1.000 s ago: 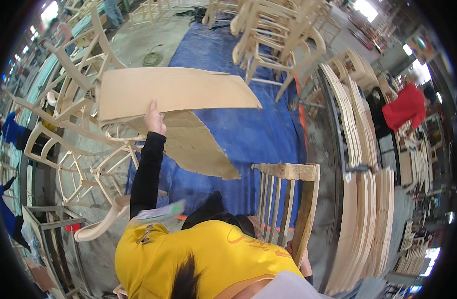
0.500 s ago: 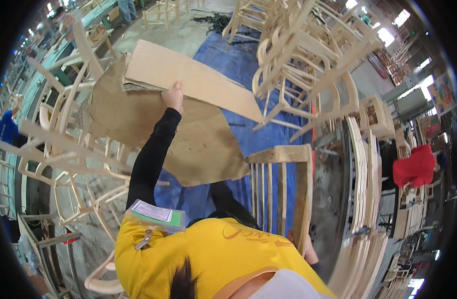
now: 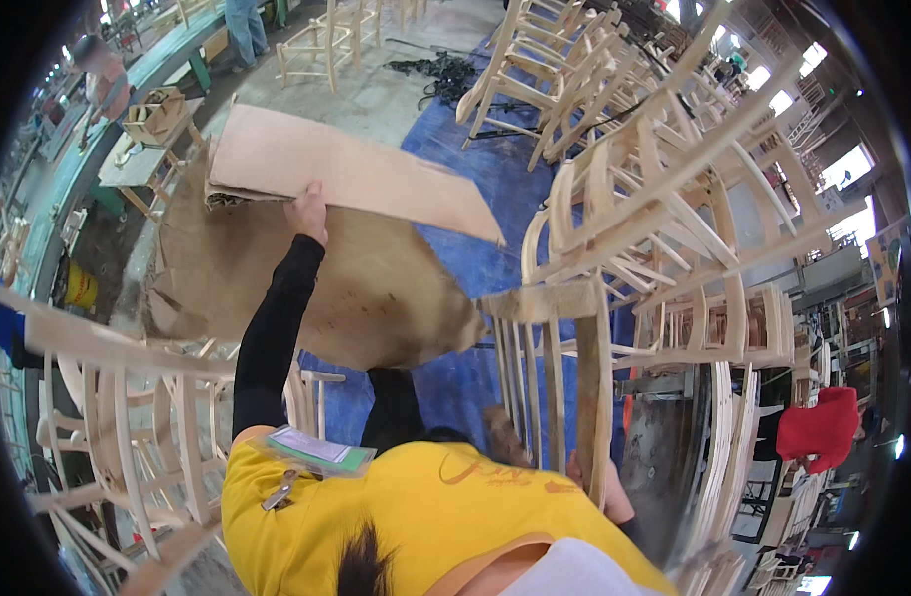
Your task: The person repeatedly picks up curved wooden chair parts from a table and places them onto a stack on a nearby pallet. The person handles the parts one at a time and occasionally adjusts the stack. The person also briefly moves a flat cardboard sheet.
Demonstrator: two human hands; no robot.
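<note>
My left hand (image 3: pixel 309 212), at the end of a black sleeve, grips the near edge of a light tan sheet (image 3: pixel 346 169) that is folded over in layers. Its material, card or leather, I cannot tell. Below it spreads a larger brown sheet (image 3: pixel 366 288) with dark spots and a ragged edge; whether the two are one piece is unclear. At lower right my right hand (image 3: pixel 614 487) is closed round the post of a wooden chair (image 3: pixel 596 397) with a slatted back. That post hides part of the hand. The chair's top rail lies close to the brown sheet's right edge.
Stacked pale wooden chairs (image 3: pixel 654 209) crowd the right, and more chair frames (image 3: pixel 147 427) stand at lower left. A blue tarp (image 3: pixel 465 189) covers part of the floor. Black netting (image 3: pixel 440 74) lies ahead. A long bench (image 3: pixel 167 65) runs along the left, with a person (image 3: pixel 108 84) beside it.
The view has moved forward past the chairs. Both sheets and my left hand sit a little farther left in view. My right hand has stayed on the chair.
</note>
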